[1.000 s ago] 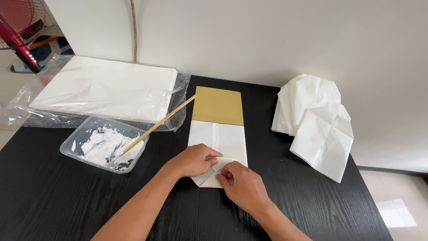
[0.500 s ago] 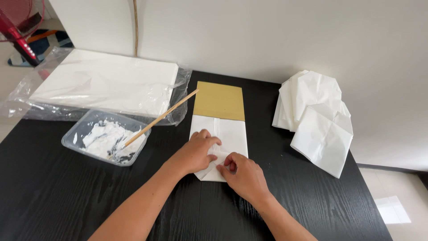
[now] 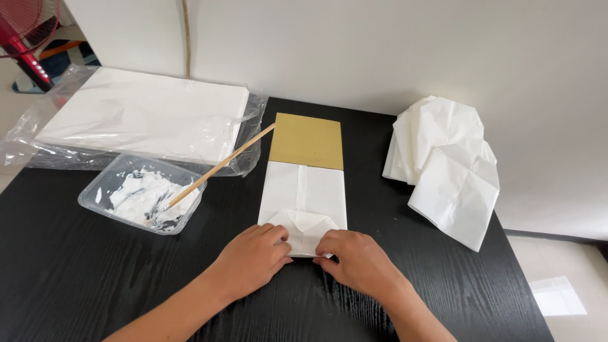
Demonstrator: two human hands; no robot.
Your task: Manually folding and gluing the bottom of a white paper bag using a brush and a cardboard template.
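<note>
My left hand (image 3: pixel 253 256) and right hand (image 3: pixel 361 263) lie flat, fingers pressed down on the folded near end of the white paper sheet (image 3: pixel 304 199), pinching nothing. The sheet's long axis runs straight away from me toward the table's (image 3: pixel 76 285) far edge, its far end on brown card (image 3: pixel 307 140). Both hands sit equally near.

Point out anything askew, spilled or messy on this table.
White paste is smeared unevenly around the clear plastic tub, with a wooden stick propped slanting over its rim. The finished folded papers lie in a loose, uneven heap. Nothing is spilled.
</note>
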